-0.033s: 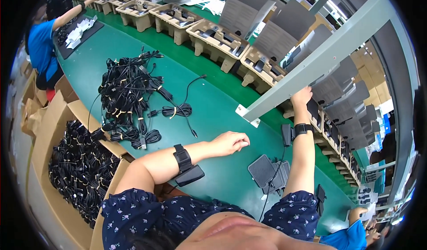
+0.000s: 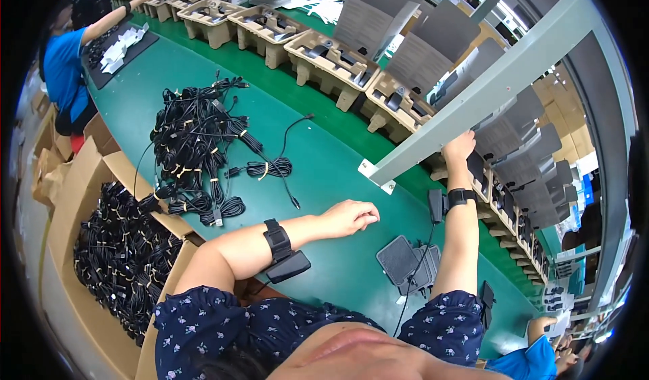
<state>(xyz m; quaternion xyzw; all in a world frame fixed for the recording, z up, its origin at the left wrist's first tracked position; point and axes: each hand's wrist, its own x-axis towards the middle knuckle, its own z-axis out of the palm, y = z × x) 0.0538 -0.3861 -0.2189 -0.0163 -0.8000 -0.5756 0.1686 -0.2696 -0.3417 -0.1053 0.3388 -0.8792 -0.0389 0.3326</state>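
My left hand [image 2: 349, 218] hovers at or rests over the green table, its fingers loosely curled with nothing visible in them. My right hand [image 2: 460, 145] reaches to the row of trays beyond the metal post, beside a brown pulp tray [image 2: 481, 185] with a dark flat item in it. The post hides its fingertips, so I cannot see if they hold anything. Left of my left hand lies a heap of tied black cables [image 2: 193, 143], with one separate cable bundle [image 2: 270, 169] at its right side. Several dark grey flat pieces [image 2: 399, 258] lie between my forearms.
A slanting grey metal post [image 2: 487, 86] is bolted to the table [image 2: 324, 177]. More pulp trays [image 2: 331, 59] line a green strip behind it. At left stands an open cardboard box [image 2: 64, 245] full of black cables. Co-workers in blue [image 2: 64, 62] sit at both ends.
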